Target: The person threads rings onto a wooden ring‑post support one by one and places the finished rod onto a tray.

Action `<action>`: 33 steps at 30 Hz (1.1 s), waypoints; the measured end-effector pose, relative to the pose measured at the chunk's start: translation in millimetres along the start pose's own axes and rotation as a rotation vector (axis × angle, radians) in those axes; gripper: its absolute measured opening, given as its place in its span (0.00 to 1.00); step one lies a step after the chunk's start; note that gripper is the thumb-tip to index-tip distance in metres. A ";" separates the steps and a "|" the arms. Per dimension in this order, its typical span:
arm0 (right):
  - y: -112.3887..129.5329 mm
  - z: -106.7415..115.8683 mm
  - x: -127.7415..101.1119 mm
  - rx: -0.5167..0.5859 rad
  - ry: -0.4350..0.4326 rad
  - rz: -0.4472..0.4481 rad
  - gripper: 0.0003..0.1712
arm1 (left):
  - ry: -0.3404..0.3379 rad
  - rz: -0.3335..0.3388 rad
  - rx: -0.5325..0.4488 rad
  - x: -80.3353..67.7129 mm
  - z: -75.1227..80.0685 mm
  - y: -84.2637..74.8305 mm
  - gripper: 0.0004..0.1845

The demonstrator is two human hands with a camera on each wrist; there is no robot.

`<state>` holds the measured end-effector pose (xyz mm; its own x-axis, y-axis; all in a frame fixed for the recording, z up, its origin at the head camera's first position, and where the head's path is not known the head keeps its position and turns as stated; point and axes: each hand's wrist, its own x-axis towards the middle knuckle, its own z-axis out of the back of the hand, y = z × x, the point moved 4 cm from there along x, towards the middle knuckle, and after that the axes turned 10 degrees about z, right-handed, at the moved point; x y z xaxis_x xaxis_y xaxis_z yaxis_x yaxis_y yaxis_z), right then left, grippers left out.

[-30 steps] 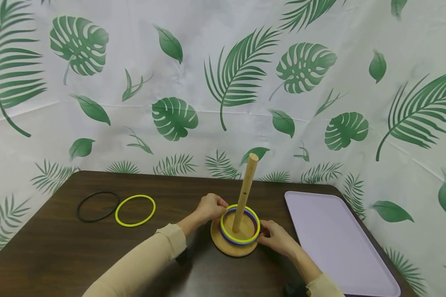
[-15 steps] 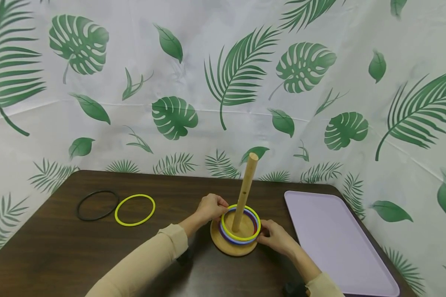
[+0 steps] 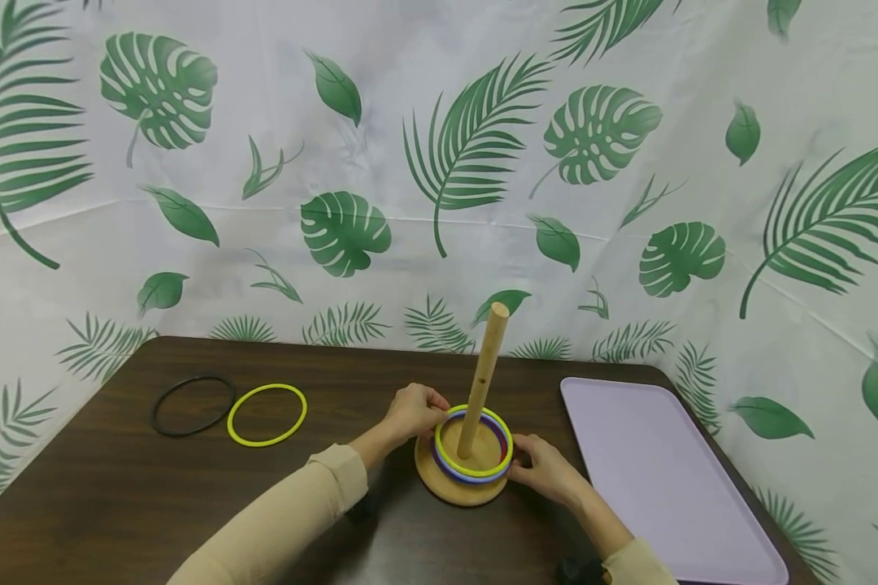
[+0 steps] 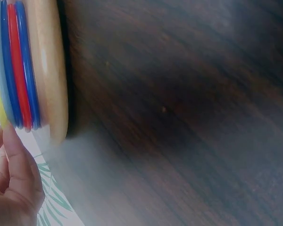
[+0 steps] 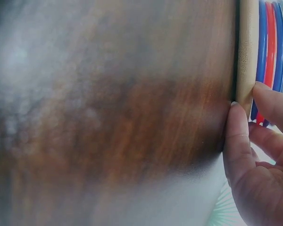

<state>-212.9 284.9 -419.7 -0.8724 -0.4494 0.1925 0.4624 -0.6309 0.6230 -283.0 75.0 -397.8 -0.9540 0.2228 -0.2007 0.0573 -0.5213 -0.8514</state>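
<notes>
A wooden peg (image 3: pixel 485 366) rises from a round wooden base (image 3: pixel 446 490). Rings are stacked round it, with a yellow ring (image 3: pixel 475 473) uppermost. Beneath that, the left wrist view shows a light blue ring (image 4: pixel 2 70), then a red ring (image 4: pixel 17 70) between two dark blue ones. My left hand (image 3: pixel 415 408) pinches the yellow ring at its far left edge between thumb and finger. On the opposite side, my right hand (image 3: pixel 545 469) grips the base's rim; in the right wrist view its fingertips (image 5: pixel 234 110) lie on both faces of the wood.
Two more rings lie flat on the dark wooden table (image 3: pixel 117 487) at the left, a black ring (image 3: pixel 155 406) and another yellow ring (image 3: pixel 304 404). A pale purple tray (image 3: pixel 666 471) occupies the right side. Behind the table hangs a leaf-print cloth (image 3: pixel 263 114).
</notes>
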 end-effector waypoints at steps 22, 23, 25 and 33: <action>2.9 -0.8 0.5 0.022 0.018 -0.025 0.25 | -0.002 -0.007 -0.005 -1.8 3.5 4.1 0.05; 2.6 -1.1 0.7 0.023 0.019 -0.023 0.25 | 0.002 -0.005 -0.013 -1.7 4.9 5.2 0.05; 1.8 -1.4 1.0 0.020 0.019 -0.019 0.25 | 0.006 -0.007 -0.027 -1.6 9.4 7.4 0.06; 0.2 -0.1 3.4 -0.004 0.019 -0.021 0.24 | -0.029 0.012 -0.063 -2.5 43.1 23.6 0.08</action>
<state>-215.7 283.2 -419.0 -0.8785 -0.4484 0.1648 0.4451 -0.6428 0.6234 -292.0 26.6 -396.4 -0.9611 0.1927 -0.1977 0.0864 -0.4704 -0.8782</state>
